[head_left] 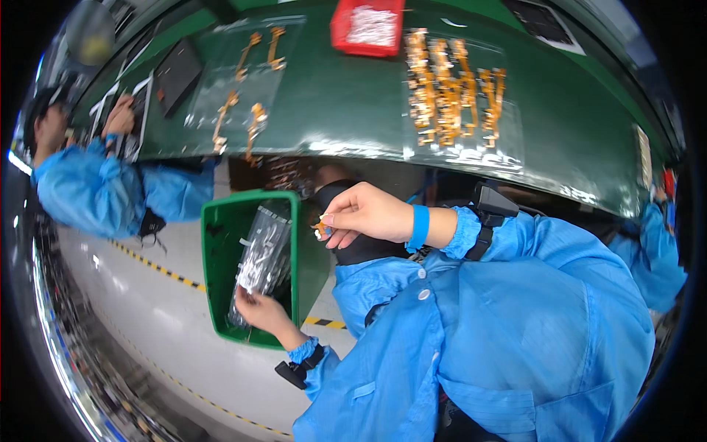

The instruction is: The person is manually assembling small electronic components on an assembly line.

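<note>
Your right hand (357,217), at the centre of the frame, pinches one small orange flex piece (319,228) between thumb and fingers. Your left hand (261,309) is at the clear plastic sheets (264,243) in one green bin (295,258); whether it grips them you cannot tell. Four orange strips (255,125) lie upper left; those packed at upper right (423,88) blur together beyond counting. One red tray (340,33) holds white pieces. The green table (339,103) is glossy; the pale floor (166,317) bears striped tape (169,272). Two co-workers flank you. The bin's right wall stands just beside your right hand; bare tabletop lies below the tray.
</note>
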A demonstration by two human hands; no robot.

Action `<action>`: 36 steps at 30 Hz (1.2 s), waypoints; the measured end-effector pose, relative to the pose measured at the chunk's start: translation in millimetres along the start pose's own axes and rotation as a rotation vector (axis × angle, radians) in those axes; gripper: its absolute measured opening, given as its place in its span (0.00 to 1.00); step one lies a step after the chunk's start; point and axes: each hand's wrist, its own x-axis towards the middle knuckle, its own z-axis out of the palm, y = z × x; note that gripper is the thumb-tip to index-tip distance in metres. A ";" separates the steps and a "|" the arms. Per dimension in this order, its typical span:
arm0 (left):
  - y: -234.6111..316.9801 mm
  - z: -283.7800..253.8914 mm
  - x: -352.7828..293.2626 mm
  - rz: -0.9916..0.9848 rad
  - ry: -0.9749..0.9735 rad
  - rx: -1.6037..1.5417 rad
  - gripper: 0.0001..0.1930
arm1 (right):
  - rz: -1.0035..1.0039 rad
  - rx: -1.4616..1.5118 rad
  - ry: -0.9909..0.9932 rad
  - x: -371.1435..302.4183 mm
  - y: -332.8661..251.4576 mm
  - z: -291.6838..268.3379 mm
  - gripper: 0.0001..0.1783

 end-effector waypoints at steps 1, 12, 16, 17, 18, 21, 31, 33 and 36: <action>-15.5 -3.5 -0.9 0.084 -0.033 0.111 0.15 | 0.029 0.002 -0.031 9.2 3.1 6.0 0.13; 94.6 -31.5 -24.2 0.472 -0.138 -0.337 0.10 | 0.199 -0.064 -0.251 59.3 28.3 66.0 0.12; 85.1 -34.0 -22.5 0.457 -0.117 -0.352 0.09 | 0.223 -0.097 -0.258 60.7 29.1 69.0 0.12; 81.5 -33.8 -22.3 0.465 -0.128 -0.383 0.09 | 0.236 -0.100 -0.274 61.2 29.5 67.9 0.13; 79.3 -34.2 -21.9 0.472 -0.138 -0.413 0.09 | 0.237 -0.102 -0.268 61.1 29.3 68.2 0.13; 82.0 -37.5 -18.8 0.460 -0.193 -0.470 0.09 | 0.273 -0.121 -0.297 60.2 28.8 67.4 0.13; 82.4 -35.0 -15.1 0.545 -0.279 -0.409 0.08 | 0.262 -0.226 -0.296 61.0 25.0 64.1 0.12; 81.8 -35.3 -17.2 0.526 -0.292 -0.403 0.08 | 0.274 -0.205 -0.303 61.1 27.4 62.5 0.13; 82.8 -34.2 -19.0 0.497 -0.314 -0.406 0.06 | 0.312 -0.209 -0.261 58.9 25.2 63.4 0.14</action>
